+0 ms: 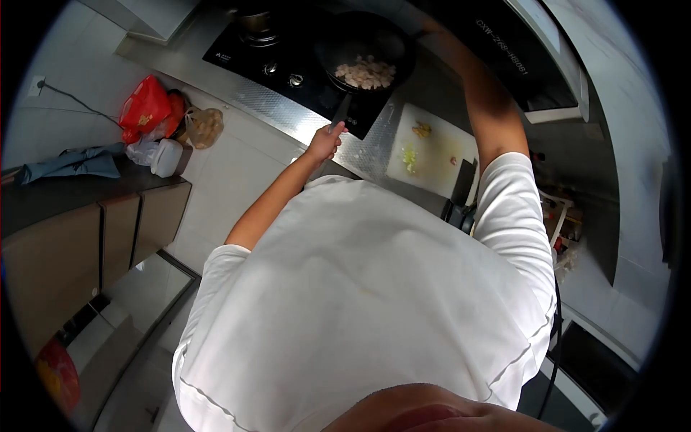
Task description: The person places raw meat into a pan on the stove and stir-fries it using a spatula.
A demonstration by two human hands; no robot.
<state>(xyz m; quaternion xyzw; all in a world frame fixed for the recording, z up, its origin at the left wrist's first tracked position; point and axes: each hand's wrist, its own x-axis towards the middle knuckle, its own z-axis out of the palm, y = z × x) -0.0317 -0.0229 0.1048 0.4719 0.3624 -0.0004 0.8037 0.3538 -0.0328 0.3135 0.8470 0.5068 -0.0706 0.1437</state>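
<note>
My left hand [326,142] is wrapped round the handle of a black wok [403,54], which sits on the right side of the gas stove [284,79]. Pale chunks of food [366,73] lie in the wok's near part. My right arm reaches forward past the wok's right side. My right hand [432,29] is dim and blurred beside the range hood, so its fingers and anything in them cannot be made out. Right of the stove, a white cutting board [432,147] bears chopped green bits [409,158] and yellowish pieces [422,129]. A dark knife [464,180] lies at its right edge.
The range hood [504,54] hangs low at the upper right. A pot [254,21] stands on the rear left burner. On the left, a dark counter [43,205] holds a red bag [144,104], a plastic bag [204,127], a white container [167,158] and blue-grey cloth [75,164].
</note>
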